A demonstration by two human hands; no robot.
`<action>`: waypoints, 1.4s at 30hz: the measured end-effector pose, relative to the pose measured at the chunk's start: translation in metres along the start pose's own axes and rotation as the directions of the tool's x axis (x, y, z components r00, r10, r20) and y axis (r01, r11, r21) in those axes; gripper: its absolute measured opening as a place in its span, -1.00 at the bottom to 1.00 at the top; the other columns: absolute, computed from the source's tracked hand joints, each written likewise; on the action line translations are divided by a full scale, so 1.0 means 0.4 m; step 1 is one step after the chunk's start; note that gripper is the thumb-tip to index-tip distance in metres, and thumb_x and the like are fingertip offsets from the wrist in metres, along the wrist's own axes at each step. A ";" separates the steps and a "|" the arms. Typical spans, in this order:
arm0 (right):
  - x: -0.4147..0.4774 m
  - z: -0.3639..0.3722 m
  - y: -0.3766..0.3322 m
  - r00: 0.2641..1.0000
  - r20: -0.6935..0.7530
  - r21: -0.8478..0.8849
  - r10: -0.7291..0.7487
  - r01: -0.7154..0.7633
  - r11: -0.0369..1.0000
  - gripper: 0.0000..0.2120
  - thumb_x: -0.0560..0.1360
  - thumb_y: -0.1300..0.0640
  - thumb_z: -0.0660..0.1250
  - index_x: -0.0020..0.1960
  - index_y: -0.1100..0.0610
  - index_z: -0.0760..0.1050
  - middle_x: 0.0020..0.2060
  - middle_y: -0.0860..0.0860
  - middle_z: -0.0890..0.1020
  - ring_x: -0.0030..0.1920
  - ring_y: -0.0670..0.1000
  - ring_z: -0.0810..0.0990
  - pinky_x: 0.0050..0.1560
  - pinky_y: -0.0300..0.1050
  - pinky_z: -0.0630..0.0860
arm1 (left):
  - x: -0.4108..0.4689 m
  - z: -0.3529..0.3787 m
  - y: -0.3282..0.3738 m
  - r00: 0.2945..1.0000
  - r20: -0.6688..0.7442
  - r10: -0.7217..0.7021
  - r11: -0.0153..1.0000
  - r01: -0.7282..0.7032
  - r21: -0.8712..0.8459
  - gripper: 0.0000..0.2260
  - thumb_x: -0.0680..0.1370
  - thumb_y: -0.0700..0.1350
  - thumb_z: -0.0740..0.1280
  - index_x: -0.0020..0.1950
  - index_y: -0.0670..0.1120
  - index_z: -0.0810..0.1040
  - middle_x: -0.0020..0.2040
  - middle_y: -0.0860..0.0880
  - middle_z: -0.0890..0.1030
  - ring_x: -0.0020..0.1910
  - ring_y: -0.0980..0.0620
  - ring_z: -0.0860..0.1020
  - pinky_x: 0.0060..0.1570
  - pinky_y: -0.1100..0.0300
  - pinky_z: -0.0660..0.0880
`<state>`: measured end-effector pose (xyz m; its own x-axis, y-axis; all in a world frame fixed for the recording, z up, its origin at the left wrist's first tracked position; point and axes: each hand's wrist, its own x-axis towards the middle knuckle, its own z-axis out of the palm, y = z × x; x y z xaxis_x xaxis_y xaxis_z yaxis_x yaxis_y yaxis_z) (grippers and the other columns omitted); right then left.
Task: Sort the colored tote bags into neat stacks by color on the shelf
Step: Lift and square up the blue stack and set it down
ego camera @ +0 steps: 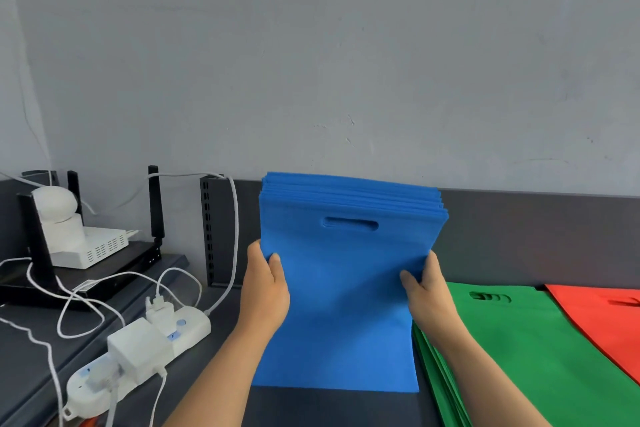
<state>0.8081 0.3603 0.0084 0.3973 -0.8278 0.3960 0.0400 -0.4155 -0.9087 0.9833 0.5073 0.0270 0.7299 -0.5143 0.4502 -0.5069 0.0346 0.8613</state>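
Head view: my left hand [265, 291] and right hand [429, 295] each grip a side edge of the blue tote stack [339, 322], fingers [276, 263] curled round it. The stack stands upright on the shelf [329, 409], probably to square its edges. The green stack [519, 340] lies just beside at 3 o'clock, with the red stack [602, 319] beyond. A power strip [138, 354] limits 9 o'clock. The wall [346, 62] closes 12 o'clock.

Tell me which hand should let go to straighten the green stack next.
Probably the right hand: it grips the right edge of the blue stack, beside the green stack. The left hand grips the far edge, beyond the bags.
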 end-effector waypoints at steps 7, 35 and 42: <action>0.025 -0.002 -0.009 0.998 -0.042 0.084 0.042 -0.039 0.996 -0.71 0.57 0.28 0.16 0.23 0.01 0.40 0.08 -0.10 0.60 0.06 -0.08 0.59 0.05 -0.07 0.53 | -0.006 -0.017 -0.014 0.996 0.060 -0.070 0.996 0.072 -0.046 -0.66 0.64 -0.08 0.10 0.42 0.05 0.23 0.04 0.11 0.55 -0.20 0.17 0.51 -0.26 0.35 0.42; -0.048 0.031 0.133 0.825 0.176 -0.155 0.537 -0.515 0.843 -0.73 0.49 0.44 0.14 0.11 0.25 0.48 -0.05 0.14 0.66 -0.10 0.16 0.66 -0.04 0.12 0.61 | -0.043 -0.046 -0.177 0.804 0.236 -0.546 0.833 0.490 0.258 -0.88 0.54 -0.24 0.21 0.06 -0.18 0.44 0.02 -0.22 0.57 -0.19 -0.06 0.48 -0.26 0.13 0.39; -0.060 0.050 0.160 0.852 0.113 -0.361 0.511 -0.444 0.820 -0.84 0.49 0.32 0.23 0.05 0.28 0.50 -0.09 0.13 0.64 -0.15 0.09 0.63 -0.14 -0.05 0.59 | -0.046 -0.038 -0.217 0.836 0.185 -0.516 0.831 0.437 0.345 -0.81 0.56 -0.22 0.24 0.14 -0.25 0.42 -0.16 -0.14 0.45 -0.31 -0.01 0.35 -0.41 0.19 0.27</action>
<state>0.8197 0.3611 -0.0619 0.4629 -0.8749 -0.1421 -0.4749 -0.1094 -0.8732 1.0208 0.5269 -0.0523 0.7873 -0.6064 -0.1115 -0.2607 -0.4913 0.8311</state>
